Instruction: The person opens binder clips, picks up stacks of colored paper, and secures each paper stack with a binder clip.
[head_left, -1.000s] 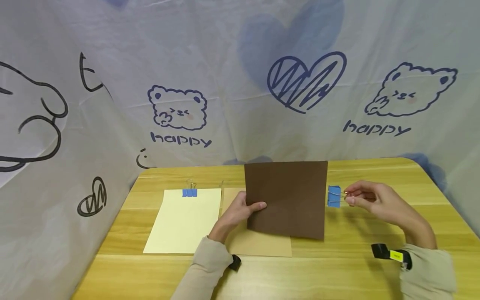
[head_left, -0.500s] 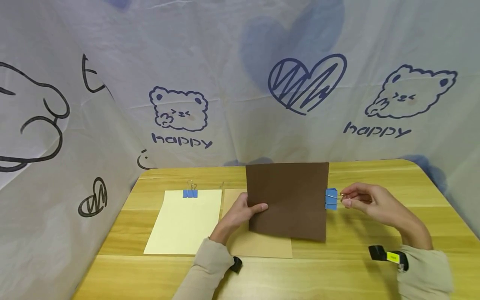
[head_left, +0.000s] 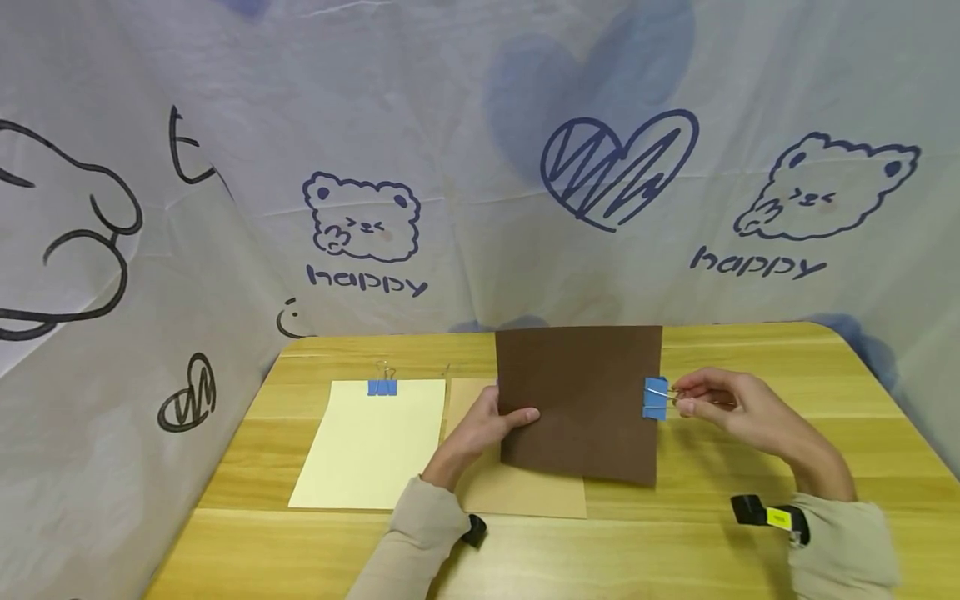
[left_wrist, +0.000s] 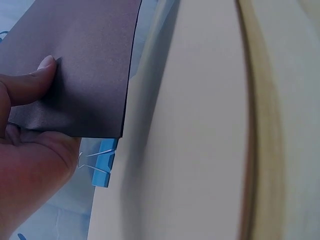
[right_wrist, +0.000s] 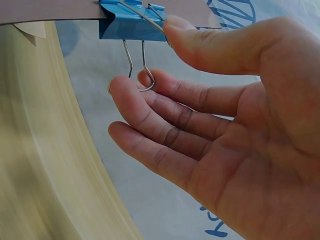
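Observation:
A dark brown sheet (head_left: 577, 400) is held up in the head view, its lower edge over a tan sheet (head_left: 525, 496). My left hand (head_left: 480, 429) grips the brown sheet's left side, thumb on the near face and fingers behind. At the right edge, a blue binder clip (head_left: 655, 398) sits over the brown sheet. My right hand (head_left: 723, 400) holds this clip by its wire handles. In the right wrist view, the thumb is against one handle and fingertips against the other; the handles stand apart.
Left on the wooden table (head_left: 247, 467) lies a pale yellow sheet (head_left: 367, 450), a second blue binder clip (head_left: 382, 387) on its top edge. A thin wire (head_left: 447, 368) shows near the tan sheet's top. A printed cloth (head_left: 465, 167) hangs behind the table.
My right hand has moved left with the blue binder clip, from beside the brown sheet onto its right edge. The left hand keeps hold of the sheet, nearly still.

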